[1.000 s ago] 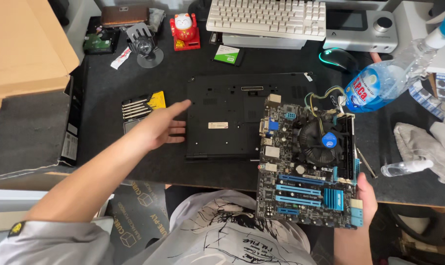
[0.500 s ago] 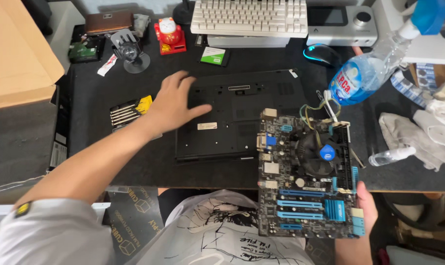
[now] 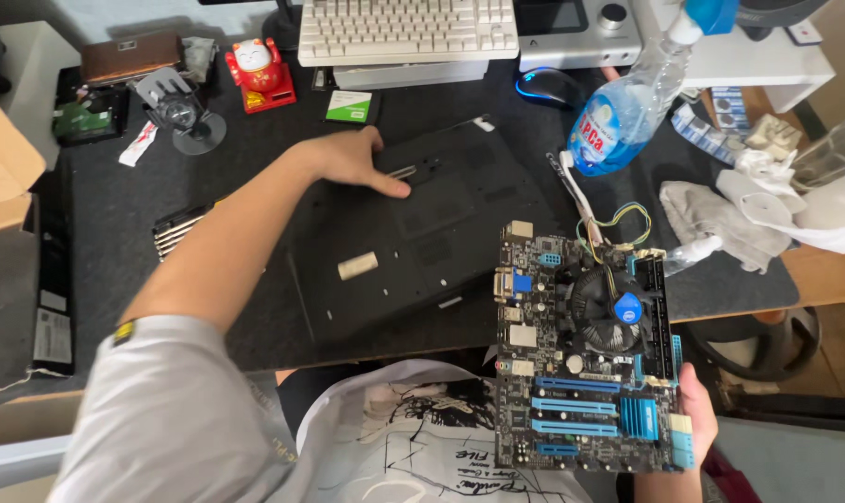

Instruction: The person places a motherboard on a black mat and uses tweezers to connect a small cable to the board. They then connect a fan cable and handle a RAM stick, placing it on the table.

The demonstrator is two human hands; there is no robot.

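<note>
Two hands are sharing the work: the right hand (image 3: pixel 697 424) is gripping a motherboard (image 3: pixel 585 359) at the worktop (image 3: pixel 208 186) edge while the left hand (image 3: pixel 352 158), fingers loosely spread and holding nothing, is pressing on an upturned black laptop (image 3: pixel 413 233). Sliding its latch likely calls for fingertip pressure.

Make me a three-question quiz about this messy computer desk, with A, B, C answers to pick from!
1. Where is the left hand?
A. on the black laptop
B. on the keyboard
C. inside the cardboard box

2. What colour are the long slots at the near end of the circuit board?
A. red
B. blue
C. yellow

3. How is the circuit board being kept up?
A. lying flat in the middle of the desk
B. held at its edge by the right hand
C. hanging from a cable

Answers: 1 A, the fingers rest on the laptop's upturned underside. 2 B, the slots are blue. 3 B, fingers grip its lower right edge, off the desk's front.
</note>
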